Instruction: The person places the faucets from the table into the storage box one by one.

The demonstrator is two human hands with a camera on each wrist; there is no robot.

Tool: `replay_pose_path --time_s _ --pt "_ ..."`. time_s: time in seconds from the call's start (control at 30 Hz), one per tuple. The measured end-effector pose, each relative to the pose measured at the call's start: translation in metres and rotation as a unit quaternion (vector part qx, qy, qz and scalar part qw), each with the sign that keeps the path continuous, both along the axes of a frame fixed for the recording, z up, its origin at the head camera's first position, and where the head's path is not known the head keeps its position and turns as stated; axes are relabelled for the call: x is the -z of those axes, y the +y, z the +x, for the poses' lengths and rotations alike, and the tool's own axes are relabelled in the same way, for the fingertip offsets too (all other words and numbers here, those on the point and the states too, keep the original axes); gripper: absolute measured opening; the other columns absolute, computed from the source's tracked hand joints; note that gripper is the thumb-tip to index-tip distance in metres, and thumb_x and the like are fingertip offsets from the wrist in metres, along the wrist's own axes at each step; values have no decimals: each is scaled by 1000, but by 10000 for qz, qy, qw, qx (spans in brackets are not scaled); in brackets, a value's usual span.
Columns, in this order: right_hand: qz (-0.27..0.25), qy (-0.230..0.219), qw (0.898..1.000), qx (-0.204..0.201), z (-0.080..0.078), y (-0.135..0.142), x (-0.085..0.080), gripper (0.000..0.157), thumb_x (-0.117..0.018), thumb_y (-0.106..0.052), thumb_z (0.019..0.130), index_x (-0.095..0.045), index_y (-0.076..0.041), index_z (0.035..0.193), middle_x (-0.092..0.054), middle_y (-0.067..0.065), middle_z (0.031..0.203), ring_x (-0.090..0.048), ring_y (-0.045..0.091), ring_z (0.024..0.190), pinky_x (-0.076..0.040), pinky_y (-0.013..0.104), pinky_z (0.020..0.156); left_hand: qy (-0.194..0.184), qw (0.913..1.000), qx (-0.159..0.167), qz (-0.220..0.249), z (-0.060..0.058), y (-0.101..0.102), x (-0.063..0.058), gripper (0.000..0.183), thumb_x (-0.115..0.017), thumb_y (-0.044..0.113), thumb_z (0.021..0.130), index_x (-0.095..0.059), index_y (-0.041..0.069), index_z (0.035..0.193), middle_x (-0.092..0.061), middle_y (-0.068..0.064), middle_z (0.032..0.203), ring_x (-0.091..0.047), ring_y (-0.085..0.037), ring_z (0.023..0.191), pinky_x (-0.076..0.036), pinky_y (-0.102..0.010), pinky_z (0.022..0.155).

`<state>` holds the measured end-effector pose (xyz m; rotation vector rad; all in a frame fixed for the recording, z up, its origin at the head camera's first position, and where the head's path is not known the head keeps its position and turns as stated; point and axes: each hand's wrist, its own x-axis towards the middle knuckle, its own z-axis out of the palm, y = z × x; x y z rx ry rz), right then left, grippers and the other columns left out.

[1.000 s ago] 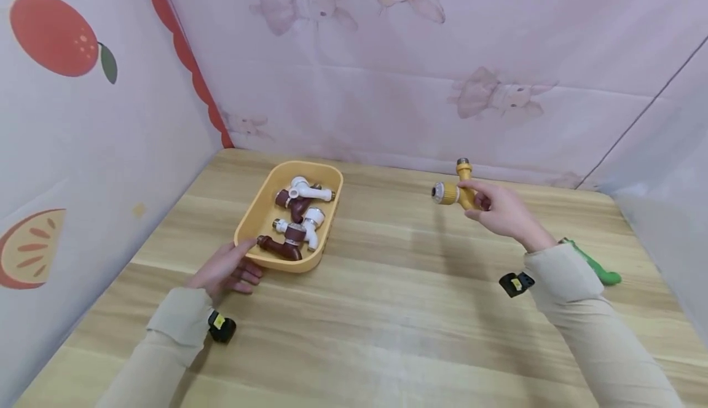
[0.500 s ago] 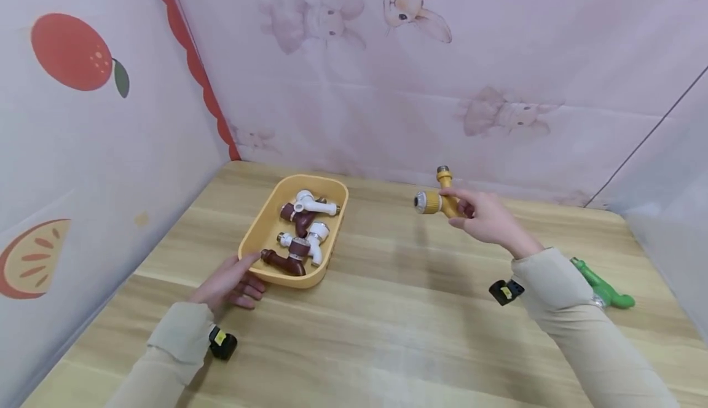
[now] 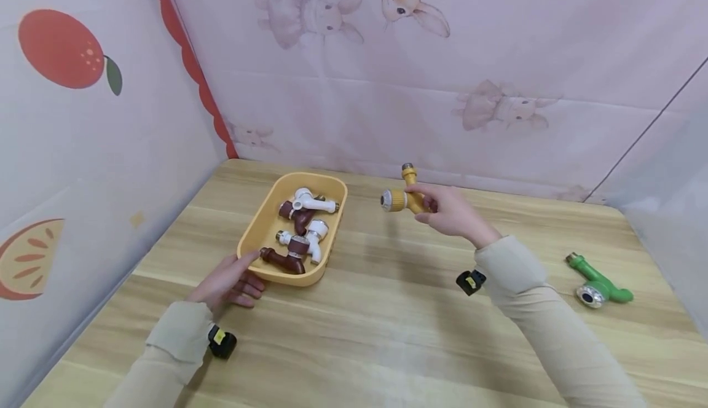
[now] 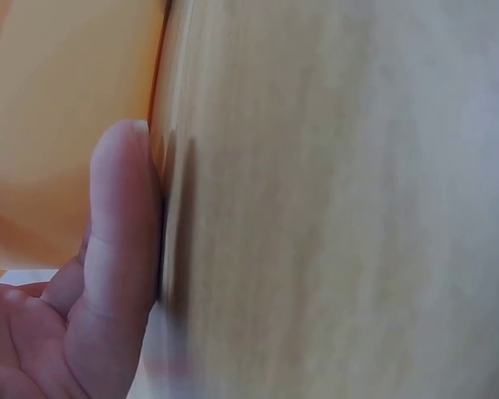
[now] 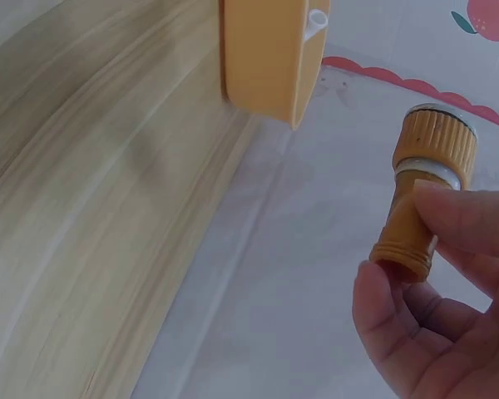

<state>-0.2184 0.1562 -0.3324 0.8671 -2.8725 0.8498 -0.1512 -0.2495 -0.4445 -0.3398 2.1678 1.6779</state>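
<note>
My right hand [image 3: 450, 210] pinches a yellow plastic faucet [image 3: 398, 201] between thumb and fingers, raised over the table to the right of the yellow tray [image 3: 247, 240]. In the right wrist view the faucet's ribbed knob [image 5: 437, 141] points up. At the tray's near left corner my left hand [image 3: 224, 280] holds the rim, thumb over the edge and the other fingers low along the outer wall. Inside the tray lie several faucets, among them a white faucet [image 3: 316, 203] and a dark brown faucet [image 3: 287, 262].
A green faucet [image 3: 601, 285] lies on the wooden table [image 3: 365, 346] at the right. A pink rabbit-print wall covering [image 3: 343, 113] stands behind the table, and a fruit-print wall [image 3: 127, 162] stands on the left.
My right hand has carried the yellow faucet leftward, closer to the tray. The green faucet, partly behind my right sleeve before, now shows fully. My left hand stays at the tray.
</note>
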Motion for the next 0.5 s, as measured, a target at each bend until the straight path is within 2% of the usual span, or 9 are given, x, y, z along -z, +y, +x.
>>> replay_pose_path --time_s 0.23,0.5 --pt "78 -7 10000 -55 -7 -20 -7 50 -66 -4 79 -51 -9 127 -52 5 72 -42 18 60 -35 27 53 36 10000 -37 -12 -2 1 -5 74 -39 50 92 -15 -3 138 -61 -15 82 -61 -22 67 -55 -39 60" --pt "32 8 9999 -167 -11 -50 -8 51 -67 -5 79 -52 -10 127 -54 6 73 -43 18 62 -36 27 54 64 10000 -29 -10 -2 2 -6 74 -40 50 92 -17 -5 136 -62 -15 81 -61 -22 66 -55 -40 60"
